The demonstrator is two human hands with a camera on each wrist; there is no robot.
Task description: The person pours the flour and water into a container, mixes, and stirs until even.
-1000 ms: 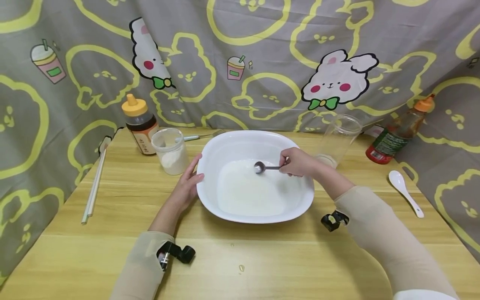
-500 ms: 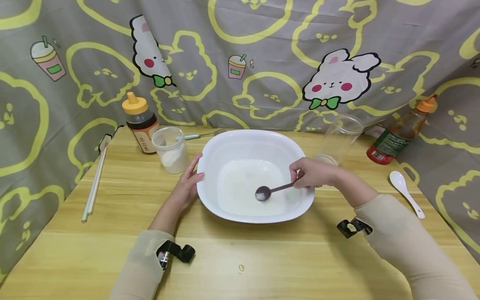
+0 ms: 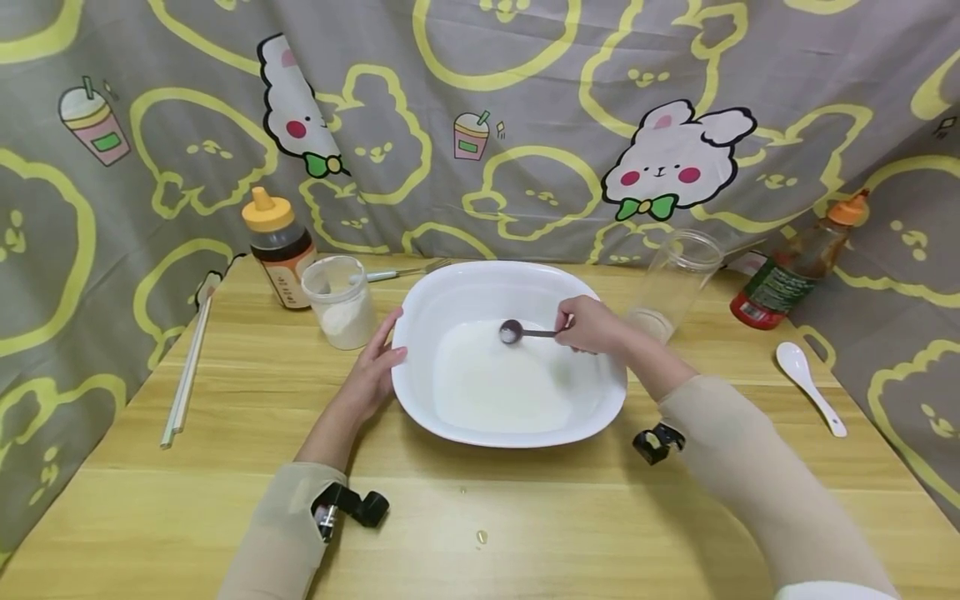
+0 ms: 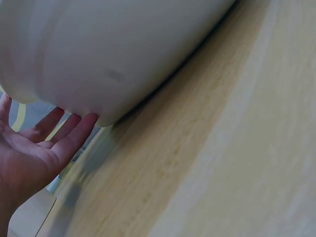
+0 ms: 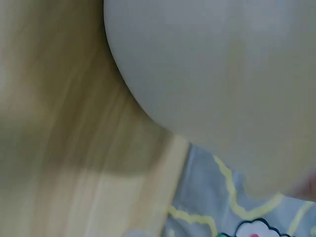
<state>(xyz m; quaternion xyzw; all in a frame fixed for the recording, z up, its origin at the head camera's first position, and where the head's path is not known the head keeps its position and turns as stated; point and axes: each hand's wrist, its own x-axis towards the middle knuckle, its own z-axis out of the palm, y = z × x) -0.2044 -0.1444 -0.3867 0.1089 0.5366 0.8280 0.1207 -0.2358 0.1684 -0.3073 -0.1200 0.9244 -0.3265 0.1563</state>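
Note:
A white basin (image 3: 420,408) stands on the table, with a milky white liquid (image 3: 495,392) in its bottom. My left hand (image 3: 372,371) holds the basin's left side, thumb and forefinger at the rim. In the left wrist view, the other fingertips (image 4: 89,121) touch the outer wall from below. Above the basin's right part, my right hand (image 3: 592,323) pinches the handle of a dark spoon with a round bowl (image 3: 512,332). That bowl is over the liquid's far part; whether it touches the surface is hard to tell. The right wrist view shows mostly the basin's outside (image 5: 212,74).
Left of the basin are a jar of white powder (image 3: 347,312), a yellow-capped bottle (image 3: 281,258), a fork (image 3: 390,273) and chopsticks (image 3: 187,371). To the right stand a clear jar (image 3: 678,279) and a sauce bottle (image 3: 795,267), with a white spoon (image 3: 810,387) nearby. A patterned curtain (image 3: 540,108) hangs behind.
The spoon has swept from the far part of the basin to the near middle and back to the far side, slightly left of its first place. The left hand keeps its hold.

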